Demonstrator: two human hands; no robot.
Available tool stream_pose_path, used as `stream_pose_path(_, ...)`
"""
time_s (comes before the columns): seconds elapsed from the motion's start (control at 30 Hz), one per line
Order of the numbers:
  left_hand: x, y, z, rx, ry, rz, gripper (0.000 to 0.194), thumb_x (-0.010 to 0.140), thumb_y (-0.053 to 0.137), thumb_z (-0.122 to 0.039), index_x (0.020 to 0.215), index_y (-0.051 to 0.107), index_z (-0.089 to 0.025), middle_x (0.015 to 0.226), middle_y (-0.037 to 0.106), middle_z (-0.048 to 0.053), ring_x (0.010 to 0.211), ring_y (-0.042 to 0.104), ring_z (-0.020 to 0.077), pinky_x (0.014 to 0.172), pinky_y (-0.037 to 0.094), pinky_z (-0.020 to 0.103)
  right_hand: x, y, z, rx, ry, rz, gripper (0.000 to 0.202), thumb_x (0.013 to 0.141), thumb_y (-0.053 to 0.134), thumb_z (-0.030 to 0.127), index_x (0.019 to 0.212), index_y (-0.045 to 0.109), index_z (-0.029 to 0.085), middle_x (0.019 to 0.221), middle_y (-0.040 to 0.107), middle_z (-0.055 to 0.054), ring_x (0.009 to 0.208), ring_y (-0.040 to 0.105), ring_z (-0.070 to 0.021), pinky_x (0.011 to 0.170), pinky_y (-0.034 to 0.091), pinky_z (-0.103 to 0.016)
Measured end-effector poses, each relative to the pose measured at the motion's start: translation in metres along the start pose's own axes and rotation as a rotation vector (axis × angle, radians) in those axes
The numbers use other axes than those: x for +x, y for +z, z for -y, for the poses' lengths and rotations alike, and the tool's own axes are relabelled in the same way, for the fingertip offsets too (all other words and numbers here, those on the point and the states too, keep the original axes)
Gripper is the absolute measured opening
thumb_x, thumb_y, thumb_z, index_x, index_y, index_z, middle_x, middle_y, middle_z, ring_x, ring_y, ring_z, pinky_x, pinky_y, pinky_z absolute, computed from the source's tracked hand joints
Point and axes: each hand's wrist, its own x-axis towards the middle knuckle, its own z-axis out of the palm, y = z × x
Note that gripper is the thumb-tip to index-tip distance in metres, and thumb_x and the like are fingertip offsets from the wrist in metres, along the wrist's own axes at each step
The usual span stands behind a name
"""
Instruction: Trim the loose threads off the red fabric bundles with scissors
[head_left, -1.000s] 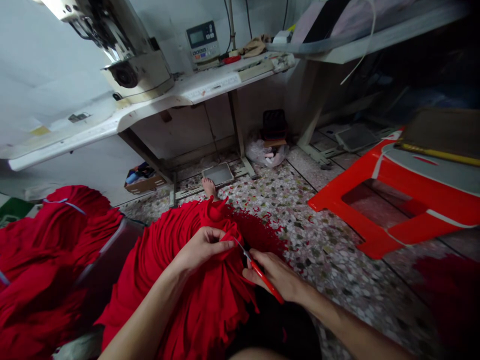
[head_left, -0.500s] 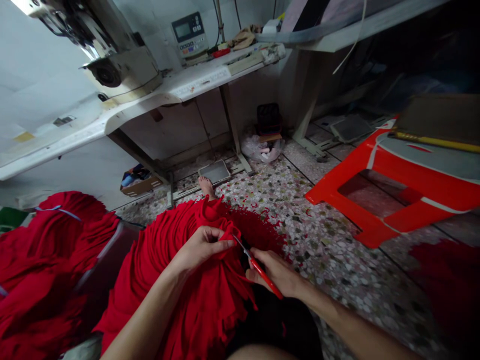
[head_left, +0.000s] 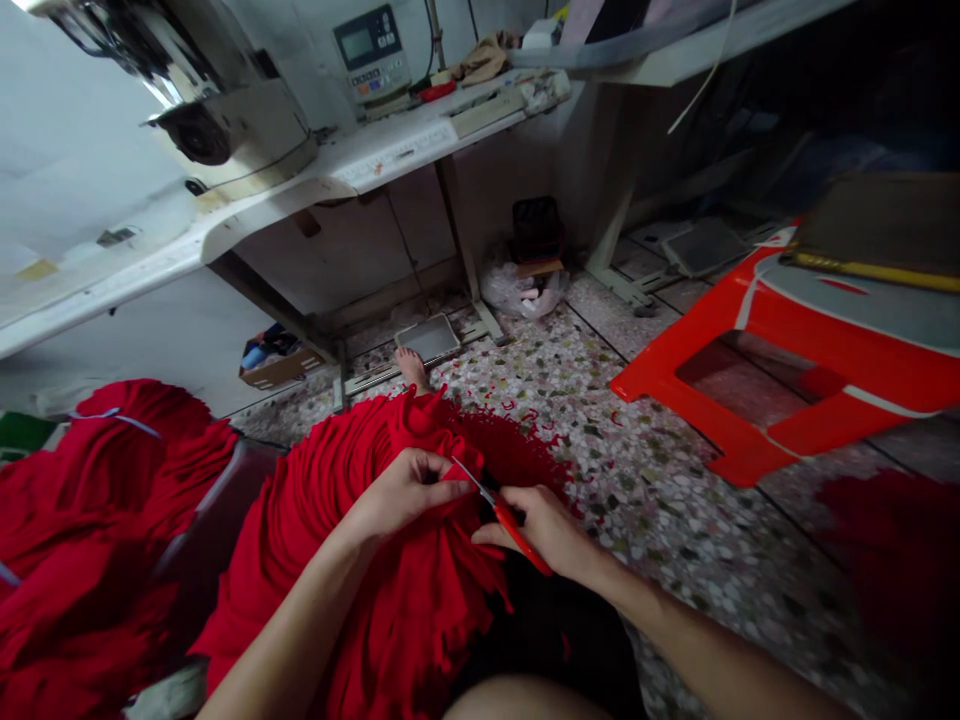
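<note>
A long stack of red fabric pieces [head_left: 322, 500] drapes across my lap. My left hand [head_left: 409, 492] is closed, pinching an edge of this red fabric between thumb and fingers. In my right hand [head_left: 544, 530] are scissors with red handles [head_left: 517, 530], held with the thumb apart from the other fingers. Their metal blades point up and left, with the tip right beside my left fingertips at the fabric. Whether the blades have cloth between them is too small to tell.
Red trimmings [head_left: 517, 440] lie on the speckled floor past the fabric. At the left is a bin [head_left: 217, 500] with bundled red fabric [head_left: 120, 440]. A red stool [head_left: 787, 390] stands at the right. Ahead is a sewing machine [head_left: 240, 130] on a white table [head_left: 375, 165].
The scissors and my right hand have moved slightly up and left, so the blade tip now reaches over the fabric by my left fingers. My left hand keeps its pinch.
</note>
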Motion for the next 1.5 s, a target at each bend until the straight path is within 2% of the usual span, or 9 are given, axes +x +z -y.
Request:
stream_pose_path(0.13,-0.007,0.0,-0.001,0.052,0.07,0.027,0.041,0.084,0.08,-0.052,0.082,0.078,-0.011,0.069,0.063,0.002,0.061,0.049,0.0117,0.061,0.038,0.024,-0.009,0.004,-0.014,0.089,0.036,-0.009,0.056,0.071,0.087,0.064,0.063,0.058,0.017,0.056,0.047,0.007,0.056,0.038,-0.0108,0.052,0.028,-0.023)
stream_pose_path(0.3,-0.014,0.004,0.002,0.084,0.134,0.034,0.036,0.087,0.077,-0.047,0.091,0.082,-0.012,0.086,0.073,0.007,0.077,0.061,0.018,0.075,0.046,0.027,-0.021,0.005,-0.025,0.096,0.052,0.074,0.055,0.077,0.083,0.064,0.066,0.054,0.018,0.059,0.047,0.006,0.057,0.038,-0.0112,0.051,0.026,-0.023)
stream_pose_path(0.63,-0.011,0.008,0.014,-0.051,0.08,-0.013,0.04,0.085,0.079,-0.05,0.083,0.08,-0.01,0.067,0.062,0.002,0.061,0.047,0.0117,0.06,0.036,0.025,-0.017,-0.002,0.005,0.014,-0.115,0.168,0.042,0.1,0.056,0.058,0.082,0.052,0.02,0.069,0.049,0.005,0.063,0.042,-0.0129,0.059,0.032,-0.024)
stream_pose_path(0.87,-0.01,0.007,0.019,-0.062,0.065,-0.007,0.041,0.084,0.08,-0.05,0.085,0.08,-0.009,0.068,0.064,0.002,0.06,0.048,0.0114,0.06,0.037,0.025,-0.008,-0.004,0.003,-0.064,-0.073,0.139,0.048,0.09,0.072,0.059,0.074,0.053,0.018,0.061,0.048,0.007,0.061,0.04,-0.0108,0.055,0.027,-0.024)
stream_pose_path(1.0,-0.007,0.007,0.021,-0.041,0.063,-0.001,0.041,0.085,0.079,-0.049,0.081,0.077,-0.008,0.063,0.058,-0.001,0.057,0.043,0.0093,0.058,0.033,0.023,-0.009,0.006,-0.003,0.075,0.07,0.069,0.053,0.08,0.081,0.063,0.067,0.056,0.018,0.054,0.05,0.007,0.053,0.041,-0.0103,0.05,0.027,-0.023)
stream_pose_path(1.1,-0.012,0.007,0.014,0.024,0.114,-0.002,0.038,0.088,0.077,-0.047,0.083,0.078,-0.009,0.069,0.063,0.002,0.063,0.05,0.0113,0.063,0.039,0.024,-0.011,0.011,-0.013,0.252,0.161,0.022,0.053,0.081,0.078,0.066,0.068,0.054,0.02,0.048,0.049,0.007,0.044,0.042,-0.0108,0.044,0.028,-0.023)
stream_pose_path(1.3,-0.048,-0.008,-0.011,0.142,0.161,0.445,0.029,0.082,0.084,-0.038,0.099,0.084,-0.015,0.076,0.07,0.005,0.068,0.059,0.0146,0.066,0.047,0.024,-0.009,0.009,-0.048,0.324,0.207,-0.035,0.052,0.084,0.075,0.066,0.07,0.052,0.022,0.047,0.049,0.007,0.042,0.045,-0.0111,0.042,0.03,-0.023)
stream_pose_path(1.37,-0.052,-0.022,-0.01,0.086,0.118,0.298,0.033,0.083,0.082,-0.042,0.101,0.083,-0.014,0.076,0.071,0.006,0.066,0.061,0.0147,0.064,0.048,0.024,-0.005,0.006,-0.052,0.322,0.205,-0.018,0.054,0.085,0.074,0.068,0.068,0.052,0.022,0.047,0.048,0.007,0.042,0.045,-0.011,0.043,0.03,-0.023)
stream_pose_path(1.5,-0.035,-0.056,0.015,0.057,0.109,-0.423,0.036,0.086,0.075,-0.047,0.098,0.073,-0.013,0.074,0.071,0.003,0.059,0.062,0.013,0.056,0.047,0.022,0.008,0.004,-0.042,0.343,0.201,-0.007,0.056,0.084,0.071,0.071,0.066,0.049,0.022,0.046,0.048,0.007,0.042,0.045,-0.0111,0.044,0.032,-0.023)
